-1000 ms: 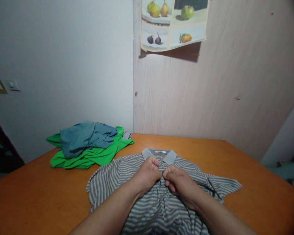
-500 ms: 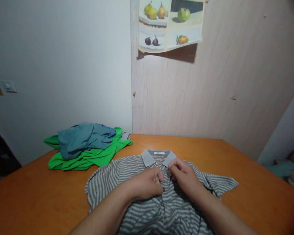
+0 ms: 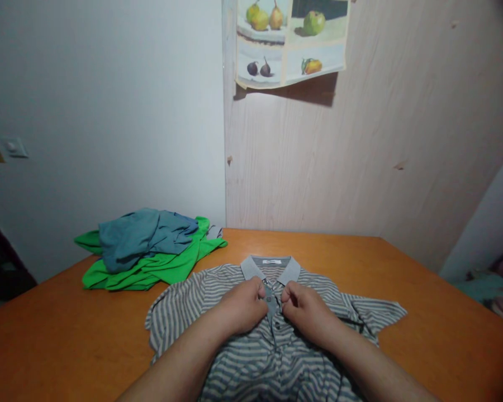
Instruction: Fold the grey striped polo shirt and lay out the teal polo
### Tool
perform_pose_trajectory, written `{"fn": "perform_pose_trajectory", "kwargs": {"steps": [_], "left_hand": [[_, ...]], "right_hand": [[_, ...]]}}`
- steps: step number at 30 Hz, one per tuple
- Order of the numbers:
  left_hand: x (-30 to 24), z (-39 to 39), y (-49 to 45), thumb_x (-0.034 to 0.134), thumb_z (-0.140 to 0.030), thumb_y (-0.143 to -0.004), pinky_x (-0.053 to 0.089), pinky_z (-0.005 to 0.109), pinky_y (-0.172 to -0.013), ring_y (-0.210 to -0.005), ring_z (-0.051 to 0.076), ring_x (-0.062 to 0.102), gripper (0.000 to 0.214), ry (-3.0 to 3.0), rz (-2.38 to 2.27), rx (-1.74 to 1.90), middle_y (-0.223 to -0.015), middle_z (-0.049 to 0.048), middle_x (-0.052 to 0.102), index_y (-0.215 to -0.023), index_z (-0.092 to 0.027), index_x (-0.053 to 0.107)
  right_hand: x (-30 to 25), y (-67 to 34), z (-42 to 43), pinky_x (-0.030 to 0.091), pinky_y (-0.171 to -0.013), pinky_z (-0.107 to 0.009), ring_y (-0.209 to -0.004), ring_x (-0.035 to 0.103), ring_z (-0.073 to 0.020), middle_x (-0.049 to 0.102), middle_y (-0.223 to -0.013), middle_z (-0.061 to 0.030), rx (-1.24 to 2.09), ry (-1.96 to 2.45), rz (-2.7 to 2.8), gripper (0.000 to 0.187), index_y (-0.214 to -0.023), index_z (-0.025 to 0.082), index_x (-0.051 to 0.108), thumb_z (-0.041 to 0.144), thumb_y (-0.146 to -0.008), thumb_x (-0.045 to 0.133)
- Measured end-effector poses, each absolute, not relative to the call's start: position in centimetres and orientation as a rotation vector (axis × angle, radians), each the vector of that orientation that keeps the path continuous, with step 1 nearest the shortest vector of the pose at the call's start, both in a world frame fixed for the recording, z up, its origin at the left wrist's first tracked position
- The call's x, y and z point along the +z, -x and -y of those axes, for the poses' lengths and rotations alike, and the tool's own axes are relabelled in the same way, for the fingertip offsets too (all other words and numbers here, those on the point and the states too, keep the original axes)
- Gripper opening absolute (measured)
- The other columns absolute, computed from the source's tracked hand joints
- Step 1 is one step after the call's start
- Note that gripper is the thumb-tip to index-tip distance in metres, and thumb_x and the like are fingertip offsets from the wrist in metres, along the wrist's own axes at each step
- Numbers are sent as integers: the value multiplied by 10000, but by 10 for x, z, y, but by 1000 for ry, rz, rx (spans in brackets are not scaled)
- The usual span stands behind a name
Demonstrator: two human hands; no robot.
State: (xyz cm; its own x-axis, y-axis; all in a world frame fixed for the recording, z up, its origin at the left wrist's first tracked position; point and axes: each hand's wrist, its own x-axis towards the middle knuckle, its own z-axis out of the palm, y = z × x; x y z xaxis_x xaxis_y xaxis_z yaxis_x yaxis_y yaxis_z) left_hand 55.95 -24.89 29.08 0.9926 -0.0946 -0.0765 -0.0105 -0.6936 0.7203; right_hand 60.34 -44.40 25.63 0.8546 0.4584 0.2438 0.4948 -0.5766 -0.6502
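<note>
A grey-and-white striped polo shirt (image 3: 260, 368) lies front up on the table, its plain grey collar (image 3: 290, 272) pointing away from me. My left hand (image 3: 243, 306) is closed on the left edge of the neck opening, just under the collar. On the other edge, my right hand (image 3: 308, 310) has its fingers pinched together on the fabric. Between the two hands the button placket (image 3: 269, 301) shows, parted, with dark buttons. Both forearms lie over the lower part of the shirt, and its hem is out of view.
At the back left of the orange-brown table (image 3: 335, 251) is a heap of clothes: a blue-grey garment (image 3: 146, 237) over a bright green one (image 3: 159, 273). A wall stands behind, with a fruit poster (image 3: 291, 44) on it.
My right hand has come down from the collar to the placket edge. My left hand has moved slightly left and up, and the placket between them now shows.
</note>
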Motion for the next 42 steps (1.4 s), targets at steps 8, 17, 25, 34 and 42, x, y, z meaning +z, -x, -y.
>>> {"fn": "perform_pose_trajectory", "kwargs": {"steps": [8, 17, 25, 34, 42], "left_hand": [[283, 257, -565, 558, -141, -775, 265, 237, -575, -668, 148, 505, 75, -2401, 123, 183, -679, -24, 584, -795, -203, 595], [284, 260, -563, 579, -162, -773, 296, 244, -607, -727, 166, 559, 92, -2516, 89, 118, -754, -3, 658, -795, -212, 652], [286, 266, -561, 577, -144, -754, 292, 257, -611, -756, 183, 584, 134, -2578, 67, 103, -781, 10, 668, -793, -227, 676], [278, 267, -563, 579, -101, -722, 282, 256, -612, -723, 178, 551, 131, -2547, 53, 105, -771, 6, 648, -743, -223, 623], [274, 267, -570, 527, -99, -765, 299, 234, -607, -698, 152, 501, 112, -2283, 114, 193, -672, -29, 574, -750, -201, 573]], "right_hand": [[264, -599, 440, 277, -566, -266, -613, 502, -149, 580, -626, 7, -28, 2276, 552, 311, -671, 221, 516, 427, -903, 524], [259, -599, 439, 213, -544, -278, -582, 479, -155, 610, -595, -16, -55, 2439, 509, 216, -614, 228, 549, 326, -785, 636], [265, -604, 442, 245, -499, -253, -498, 423, -116, 488, -503, 27, 164, 2165, 416, 227, -540, 219, 468, 284, -744, 543], [278, -595, 442, 233, -405, -198, -411, 447, -74, 596, -574, 25, 440, 1791, 213, 211, -726, 191, 582, 400, -704, 599], [271, -595, 440, 254, -414, -194, -441, 480, -83, 564, -573, 50, 355, 1759, 267, 202, -759, 200, 574, 398, -726, 596]]}}
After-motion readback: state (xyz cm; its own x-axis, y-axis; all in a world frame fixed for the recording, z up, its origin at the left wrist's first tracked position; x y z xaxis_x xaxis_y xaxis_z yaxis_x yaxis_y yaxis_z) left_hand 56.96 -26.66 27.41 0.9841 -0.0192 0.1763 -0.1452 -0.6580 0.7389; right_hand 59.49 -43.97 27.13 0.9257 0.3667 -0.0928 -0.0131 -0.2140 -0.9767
